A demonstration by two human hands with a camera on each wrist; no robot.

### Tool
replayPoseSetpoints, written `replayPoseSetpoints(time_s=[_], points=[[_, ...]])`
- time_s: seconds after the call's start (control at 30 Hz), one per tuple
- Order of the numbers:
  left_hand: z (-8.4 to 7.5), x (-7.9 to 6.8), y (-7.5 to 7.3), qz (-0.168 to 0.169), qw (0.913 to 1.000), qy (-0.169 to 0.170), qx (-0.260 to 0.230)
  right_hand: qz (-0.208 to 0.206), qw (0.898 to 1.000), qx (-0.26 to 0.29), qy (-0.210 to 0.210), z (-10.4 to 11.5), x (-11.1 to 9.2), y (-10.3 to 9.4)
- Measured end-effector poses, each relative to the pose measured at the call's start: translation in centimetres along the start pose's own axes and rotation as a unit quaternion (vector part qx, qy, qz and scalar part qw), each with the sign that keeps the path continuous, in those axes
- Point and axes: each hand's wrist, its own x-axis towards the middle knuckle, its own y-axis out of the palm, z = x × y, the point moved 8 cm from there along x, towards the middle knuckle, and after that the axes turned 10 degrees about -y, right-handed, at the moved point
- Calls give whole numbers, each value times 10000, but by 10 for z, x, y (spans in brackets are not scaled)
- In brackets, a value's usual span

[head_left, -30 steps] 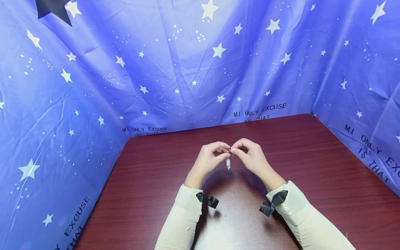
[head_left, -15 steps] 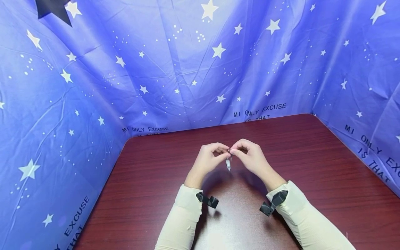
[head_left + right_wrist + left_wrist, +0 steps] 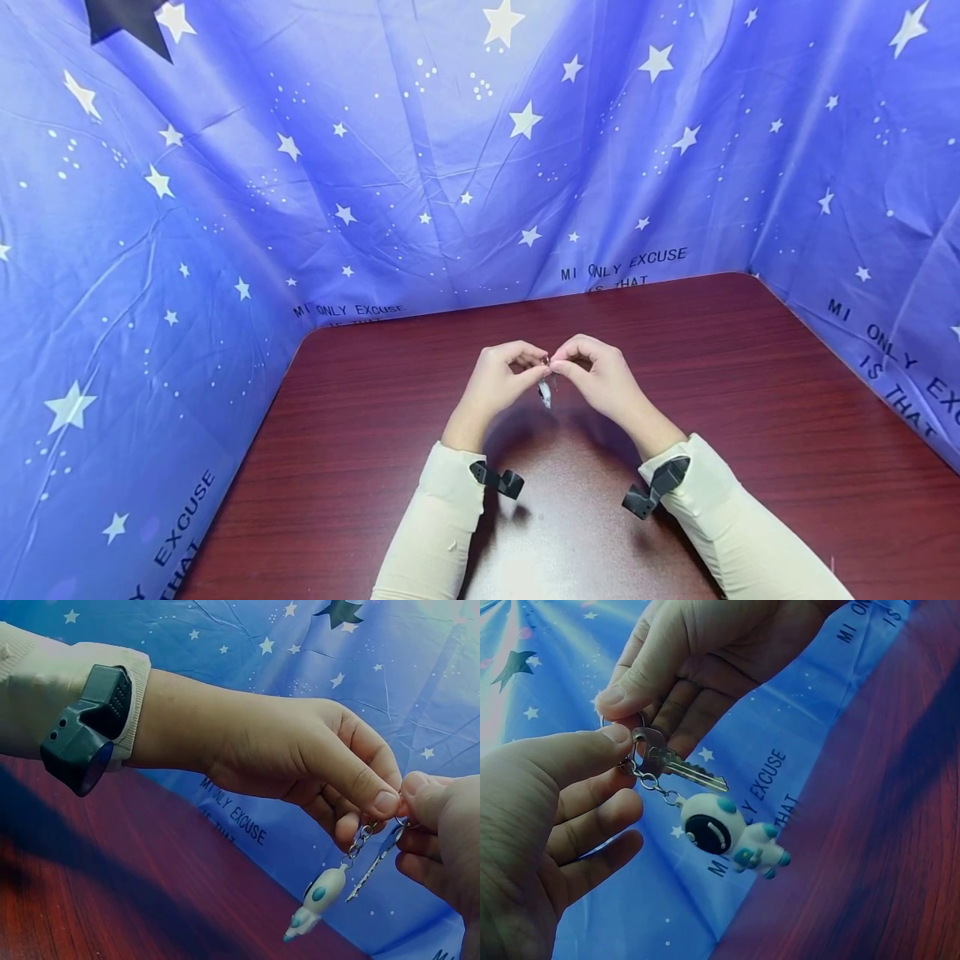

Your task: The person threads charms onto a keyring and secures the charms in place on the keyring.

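Note:
Both hands meet above the table in the head view. My left hand (image 3: 497, 382) pinches a metal key ring (image 3: 405, 822) between thumb and fingers, at the end where a short chain (image 3: 649, 780) joins. Opposite it, my right hand (image 3: 606, 379) pinches the same ring, its thumb tip covering part of it. A silver key (image 3: 694, 772) hangs from the ring, its head close to my left thumb. Below dangles a white astronaut charm (image 3: 739, 817) with teal patches and a dark visor. Fingertips hide much of the ring, and whether the key is fully threaded on it I cannot tell.
A dark red wood-grain table (image 3: 360, 467) lies under the hands. Blue cloth (image 3: 420, 167) with white stars and lettering hangs behind it and at both sides. A black wrist camera (image 3: 498, 481) is strapped on each pale sleeve (image 3: 442, 517).
The hands have shifted very slightly left while staying pinched together. The astronaut charm has swung and turned a little, now showing its dark visor side.

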Motion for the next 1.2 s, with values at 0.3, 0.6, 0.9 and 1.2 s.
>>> replayPoseSetpoints(time_s=[0.3, 0.6, 0.9, 1.2], points=[[2, 1, 2, 153, 9998, -84, -59, -122, 9999, -59, 4, -41, -5, 4], [2, 0, 6, 277, 9994, -189, -131, -283, 9996, -72, 35, -44, -5, -1], [-5, 0, 6, 236, 9994, -219, -150, -185, 9991, 186, 334, -52, -7, 2], [1, 1, 4, 98, 9993, -228, -280, -120, 9976, 516, 441, -54, -7, 6]])
